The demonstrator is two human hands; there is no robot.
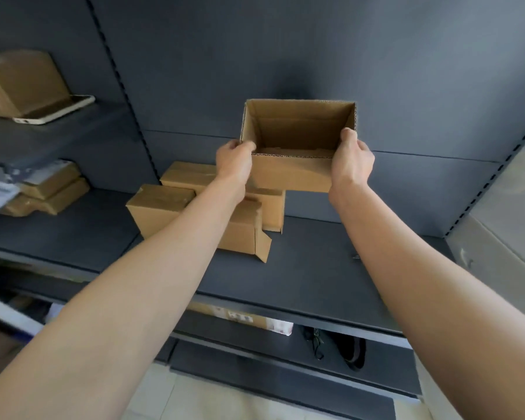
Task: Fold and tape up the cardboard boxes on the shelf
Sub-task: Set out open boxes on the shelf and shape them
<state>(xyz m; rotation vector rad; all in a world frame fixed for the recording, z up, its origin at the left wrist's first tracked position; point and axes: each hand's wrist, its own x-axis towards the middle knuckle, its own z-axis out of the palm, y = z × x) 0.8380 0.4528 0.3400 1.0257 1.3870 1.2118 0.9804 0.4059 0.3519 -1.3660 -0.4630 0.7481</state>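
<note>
While unlabelled, open box (291, 174) sits between both hands.

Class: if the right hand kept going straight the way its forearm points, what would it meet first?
The right hand already grips the open cardboard box; beyond that, probably the shelf's dark back panel, though depth is unclear.

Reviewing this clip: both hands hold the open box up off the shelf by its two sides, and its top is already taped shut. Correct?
Not quite. The head view shows the left hand and right hand gripping the open box by its two sides, above the shelf, but its top is open: you can see down into the bare interior, with no tape across it.
</note>
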